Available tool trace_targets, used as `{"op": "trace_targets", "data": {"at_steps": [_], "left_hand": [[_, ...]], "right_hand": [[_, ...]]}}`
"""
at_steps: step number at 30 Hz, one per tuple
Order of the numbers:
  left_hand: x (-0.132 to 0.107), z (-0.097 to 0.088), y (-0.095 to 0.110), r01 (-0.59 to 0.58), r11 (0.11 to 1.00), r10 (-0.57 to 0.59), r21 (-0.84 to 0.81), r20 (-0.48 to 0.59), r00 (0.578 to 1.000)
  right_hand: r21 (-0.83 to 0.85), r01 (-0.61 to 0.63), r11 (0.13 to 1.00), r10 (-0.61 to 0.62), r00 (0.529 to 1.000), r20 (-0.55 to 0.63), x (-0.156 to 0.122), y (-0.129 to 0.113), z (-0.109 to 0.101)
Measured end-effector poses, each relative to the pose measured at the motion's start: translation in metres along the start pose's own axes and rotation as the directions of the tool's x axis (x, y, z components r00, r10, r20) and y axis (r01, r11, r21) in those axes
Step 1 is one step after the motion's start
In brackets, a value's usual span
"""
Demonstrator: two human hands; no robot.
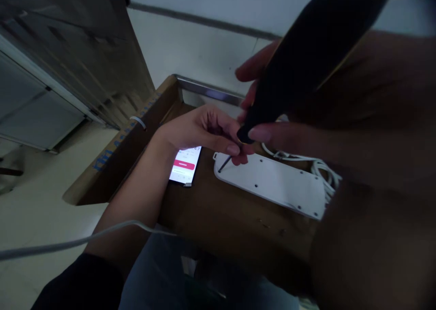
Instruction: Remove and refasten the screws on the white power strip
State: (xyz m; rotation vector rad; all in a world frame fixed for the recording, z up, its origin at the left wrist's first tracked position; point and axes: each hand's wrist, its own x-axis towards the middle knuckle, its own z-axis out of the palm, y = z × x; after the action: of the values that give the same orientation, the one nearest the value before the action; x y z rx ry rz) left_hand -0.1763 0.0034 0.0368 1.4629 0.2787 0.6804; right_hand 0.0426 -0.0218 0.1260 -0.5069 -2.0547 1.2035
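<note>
A screwdriver (289,69) with a thick dark handle and a yellow end slants down across the view. My right hand (320,132) is closed around its handle. Lower down, my left hand (211,130) pinches the thin shaft between thumb and fingers. The screwdriver's tip sits at a corner hole of a white power strip (275,182), which lies with its holed back face up. Several dark screw holes dot that face. My right forearm hides the strip's far right end, where a bundled white cord (325,173) lies.
The strip rests on a brown cardboard surface (211,210) with a raised edge (119,142) on the left. Beside my left wrist lies a lit phone (185,166). Small bits (265,226) lie in front of the strip. A pale cable (85,239) crosses my left forearm.
</note>
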Motion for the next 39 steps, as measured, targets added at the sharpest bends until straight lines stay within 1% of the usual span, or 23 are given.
{"op": "trace_targets", "data": {"at_steps": [2, 3, 5, 6, 7, 8, 10, 12, 13, 16, 18, 22, 25, 26, 28, 30, 32, 34, 35, 36, 37, 38, 39], "left_hand": [[0.001, 0.001, -0.001, 0.004, 1.0, -0.005, -0.015, -0.042, 0.999], [0.002, 0.001, -0.002, -0.001, 1.0, 0.0, -0.022, -0.07, 0.998], [0.003, 0.002, -0.002, -0.005, 1.0, 0.004, -0.005, -0.129, 0.992], [0.003, 0.002, -0.002, -0.001, 1.0, 0.003, 0.015, -0.143, 0.99], [0.004, 0.003, -0.001, 0.003, 0.999, 0.002, 0.033, -0.154, 0.988], [0.004, 0.003, -0.001, 0.012, 0.999, -0.004, 0.043, -0.16, 0.987], [0.004, 0.004, -0.001, 0.026, 0.999, -0.017, 0.048, -0.17, 0.985], [0.003, 0.005, 0.0, 0.038, 0.998, -0.027, 0.058, -0.184, 0.983], [0.002, 0.005, 0.001, 0.047, 0.996, -0.033, 0.07, -0.194, 0.98], [0.002, 0.008, 0.004, 0.057, 0.994, -0.036, 0.096, -0.216, 0.976], [0.003, 0.01, 0.004, 0.059, 0.993, -0.036, 0.098, -0.221, 0.975], [0.007, 0.014, 0.002, 0.043, 0.993, -0.02, 0.11, -0.203, 0.979], [0.007, 0.016, 0.003, 0.036, 0.996, -0.018, 0.086, -0.198, 0.98], [0.006, 0.017, 0.004, 0.039, 0.996, -0.026, 0.075, -0.176, 0.984], [0.004, 0.016, 0.008, 0.048, 0.998, -0.044, 0.047, -0.083, 0.996], [0.001, 0.014, 0.012, 0.052, 0.998, -0.053, 0.027, 0.041, 0.998], [-0.001, 0.012, 0.014, 0.016, 0.999, -0.02, 0.042, 0.091, 0.996], [-0.002, 0.008, 0.012, -0.054, 0.995, 0.046, 0.083, 0.101, 0.994], [-0.002, 0.007, 0.011, -0.076, 0.992, 0.067, 0.105, 0.09, 0.994], [-0.002, 0.006, 0.009, -0.092, 0.988, 0.082, 0.125, 0.078, 0.994], [-0.002, 0.004, 0.008, -0.096, 0.984, 0.087, 0.149, 0.066, 0.994], [-0.001, 0.003, 0.007, -0.096, 0.98, 0.088, 0.177, 0.052, 0.995], [-0.001, 0.003, 0.006, -0.093, 0.975, 0.086, 0.201, 0.043, 0.995]], "right_hand": [[-0.146, 0.052, 0.988, -0.05, 0.999, 0.017, -0.002, -0.002, -0.003], [-0.173, 0.096, 0.98, -0.089, 0.995, 0.043, -0.003, -0.001, -0.003], [-0.181, 0.093, 0.979, -0.09, 0.996, 0.029, -0.002, 0.001, 0.001], [-0.197, 0.085, 0.977, -0.089, 0.996, -0.011, -0.001, 0.001, 0.005], [-0.24, 0.069, 0.968, -0.092, 0.992, -0.086, 0.0, 0.0, 0.01], [-0.304, 0.061, 0.951, -0.118, 0.978, -0.173, 0.002, -0.002, 0.015], [-0.427, 0.063, 0.902, -0.209, 0.93, -0.304, 0.004, -0.008, 0.026], [-0.501, 0.085, 0.861, -0.286, 0.896, -0.34, 0.004, -0.015, 0.033], [-0.502, 0.097, 0.86, -0.292, 0.899, -0.327, 0.004, -0.017, 0.034], [-0.415, 0.084, 0.906, -0.212, 0.939, -0.273, 0.0, -0.02, 0.03], [-0.328, 0.096, 0.94, -0.171, 0.963, -0.207, -0.002, -0.018, 0.024], [-0.262, 0.173, 0.949, -0.214, 0.967, -0.136, -0.003, -0.015, 0.017], [-0.166, 0.163, 0.973, -0.179, 0.98, -0.085, -0.002, -0.019, 0.019], [-0.144, 0.144, 0.979, -0.153, 0.987, -0.054, -0.002, -0.02, 0.019], [-0.114, 0.14, 0.983, -0.139, 0.99, 0.022, -0.002, -0.019, 0.018], [-0.027, 0.197, 0.98, -0.195, 0.978, 0.069, -0.002, -0.016, 0.016], [0.082, 0.219, 0.972, -0.228, 0.967, 0.117, -0.001, -0.013, 0.013], [0.134, 0.191, 0.972, -0.211, 0.965, 0.156, 0.001, -0.012, 0.01], [0.13, 0.167, 0.977, -0.186, 0.969, 0.16, 0.002, -0.012, 0.009], [0.112, 0.139, 0.984, -0.154, 0.979, 0.133, 0.003, -0.012, 0.009], [0.084, 0.119, 0.989, -0.124, 0.99, 0.06, 0.003, -0.012, 0.009], [0.043, 0.093, 0.995, -0.091, 0.995, -0.05, 0.003, -0.012, 0.01], [-0.003, 0.052, 0.999, -0.052, 0.98, -0.194, 0.002, -0.012, 0.011]]}}
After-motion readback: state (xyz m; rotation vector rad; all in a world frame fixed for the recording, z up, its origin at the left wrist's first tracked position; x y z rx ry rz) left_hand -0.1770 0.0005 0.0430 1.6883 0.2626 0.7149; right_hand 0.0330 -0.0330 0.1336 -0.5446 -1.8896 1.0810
